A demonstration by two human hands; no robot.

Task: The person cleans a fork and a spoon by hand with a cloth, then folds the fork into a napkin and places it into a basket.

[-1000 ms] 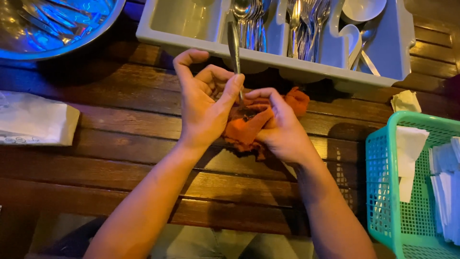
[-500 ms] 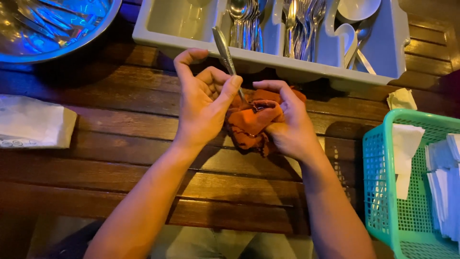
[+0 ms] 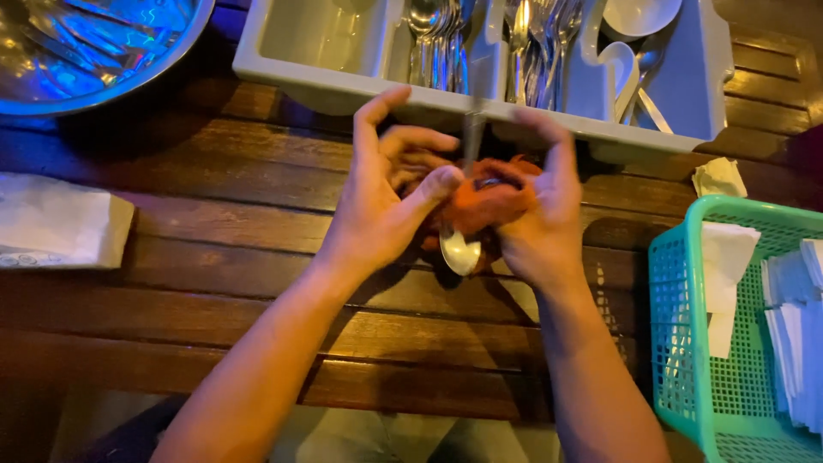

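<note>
left hand (image 3: 381, 210): fingers curled, thumb pinching spoon (image 3: 461, 244), bowl pointing 6 o'clock
right hand (image 3: 540, 219): fingers wrapped on orange cloth (image 3: 484, 201) around handle
step: likely wiping spoon dry
next: needs firm grip, cloth along handle
12 o'clock: cutlery tray (image 3: 343, 86)

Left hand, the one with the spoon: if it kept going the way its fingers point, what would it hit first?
Probably the near wall of the grey cutlery tray, just beyond the left hand; depth between fingertips and tray is unclear.
</note>
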